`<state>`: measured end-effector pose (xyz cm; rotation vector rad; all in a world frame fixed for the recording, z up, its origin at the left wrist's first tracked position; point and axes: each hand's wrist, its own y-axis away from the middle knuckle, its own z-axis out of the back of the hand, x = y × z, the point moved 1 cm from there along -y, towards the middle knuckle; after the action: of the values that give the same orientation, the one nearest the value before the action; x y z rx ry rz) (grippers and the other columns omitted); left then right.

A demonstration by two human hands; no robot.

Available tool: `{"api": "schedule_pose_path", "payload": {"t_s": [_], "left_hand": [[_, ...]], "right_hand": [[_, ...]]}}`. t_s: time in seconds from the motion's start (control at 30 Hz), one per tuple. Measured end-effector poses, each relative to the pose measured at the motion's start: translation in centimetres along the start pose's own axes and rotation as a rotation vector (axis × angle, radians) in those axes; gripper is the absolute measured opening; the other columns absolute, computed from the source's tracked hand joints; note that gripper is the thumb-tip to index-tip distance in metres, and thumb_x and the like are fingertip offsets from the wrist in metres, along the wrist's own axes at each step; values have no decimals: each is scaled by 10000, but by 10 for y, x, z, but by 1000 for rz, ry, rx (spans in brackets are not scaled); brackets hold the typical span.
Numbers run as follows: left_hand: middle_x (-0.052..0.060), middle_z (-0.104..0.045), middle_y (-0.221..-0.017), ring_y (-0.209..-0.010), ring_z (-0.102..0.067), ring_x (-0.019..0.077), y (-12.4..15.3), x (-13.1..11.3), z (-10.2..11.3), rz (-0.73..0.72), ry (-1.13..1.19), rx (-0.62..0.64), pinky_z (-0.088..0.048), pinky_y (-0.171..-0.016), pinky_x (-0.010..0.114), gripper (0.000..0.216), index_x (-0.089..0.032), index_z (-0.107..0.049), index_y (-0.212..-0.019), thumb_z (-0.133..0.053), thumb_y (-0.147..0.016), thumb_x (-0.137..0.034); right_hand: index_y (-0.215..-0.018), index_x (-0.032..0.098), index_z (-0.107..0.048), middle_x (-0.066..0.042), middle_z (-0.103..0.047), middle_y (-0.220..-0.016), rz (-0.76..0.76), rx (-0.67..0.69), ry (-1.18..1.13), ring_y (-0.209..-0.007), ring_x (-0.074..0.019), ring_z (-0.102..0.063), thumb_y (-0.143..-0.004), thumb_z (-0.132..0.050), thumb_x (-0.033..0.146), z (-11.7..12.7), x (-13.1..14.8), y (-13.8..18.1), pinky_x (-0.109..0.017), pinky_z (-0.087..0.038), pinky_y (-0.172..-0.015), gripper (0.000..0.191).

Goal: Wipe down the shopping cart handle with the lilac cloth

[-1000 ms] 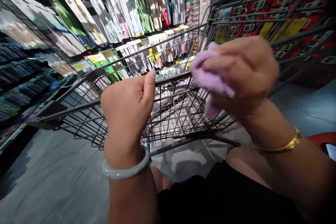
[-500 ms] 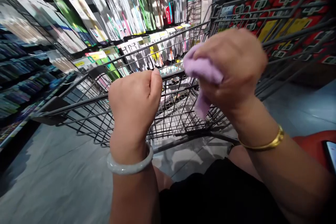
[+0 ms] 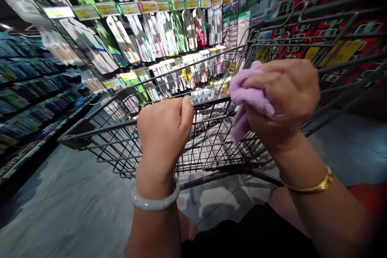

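Observation:
A dark wire shopping cart (image 3: 208, 157) stands in front of me, its long top rail crossing under my hands. My left hand (image 3: 166, 125), with a pale bangle (image 3: 155, 204) at the wrist, is closed around that rail, the thumb lying along its top. To the right, my right hand (image 3: 287, 92) is clenched on a crumpled lilac cloth (image 3: 248, 90). One end of the cloth hangs down below the fist, beside the cart's rail. A gold bangle (image 3: 323, 183) circles the right wrist.
Behind the cart rises a display rack of packaged goods (image 3: 181, 32) with a price-tag strip (image 3: 130, 9). Red packages (image 3: 326, 28) fill the right side beyond the cart's wires. Another stocked shelf (image 3: 33, 100) runs along the left, past grey floor (image 3: 75, 193).
The view has tilted up, so more of the upper rack shows and the scene sits lower. My right hand with the cloth appears lower and farther right. The left hand keeps its hold on the rail.

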<state>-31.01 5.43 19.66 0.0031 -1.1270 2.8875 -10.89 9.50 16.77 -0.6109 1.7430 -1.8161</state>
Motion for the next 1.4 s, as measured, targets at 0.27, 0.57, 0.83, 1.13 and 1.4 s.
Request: {"api": "schedule_pose_path", "payload": {"t_s": [0.27, 0.57, 0.83, 1.13, 1.4], "left_hand": [[19, -490, -529, -510, -354, 148, -1, -6, -1, 85, -32, -37, -141, -574, 335, 545, -203, -521, -542, -305, -992, -422], [15, -400, -497, -573, -430, 161, -1, -9, -6, 138, 88, -84, -163, -613, 348, 553, -210, -511, -522, -320, -989, -437], [14, -409, -477, -597, -501, 168, 0, -8, -9, 103, 126, -144, -204, -611, 356, 552, -212, -488, -497, -357, -995, -409], [26, -487, -517, -705, -579, 185, 0, -6, -11, 75, 259, -179, -255, -626, 350, 523, -210, -413, -506, -406, -986, -417], [33, -548, -599, -729, -583, 186, 2, -3, -15, 17, 242, -167, -261, -649, 357, 504, -216, -469, -568, -371, -1008, -441]], "right_hand": [[-1003, 289, -660, -6, -704, -1027, 190, 62, -37, -1039, -211, -647, -830, -665, 282, 0, 6, 7, -405, -489, -943, 173], [-974, 239, -699, -33, -679, -1001, 23, 14, 41, -1064, -252, -624, -854, -645, 322, 8, -11, 10, -468, -478, -984, 156], [-939, 250, -697, 21, -642, -1109, 274, -67, -39, -1125, -189, -600, -856, -682, 252, -3, -20, 23, -402, -484, -996, 84], [-931, 269, -673, 43, -718, -1056, 401, 30, -179, -1047, -175, -638, -795, -744, 234, -23, 31, 48, -398, -502, -936, 157], [-1002, 279, -696, 25, -678, -1091, 245, -19, -172, -1115, -175, -600, -907, -628, 347, -16, 15, 40, -402, -468, -951, 135]]}}
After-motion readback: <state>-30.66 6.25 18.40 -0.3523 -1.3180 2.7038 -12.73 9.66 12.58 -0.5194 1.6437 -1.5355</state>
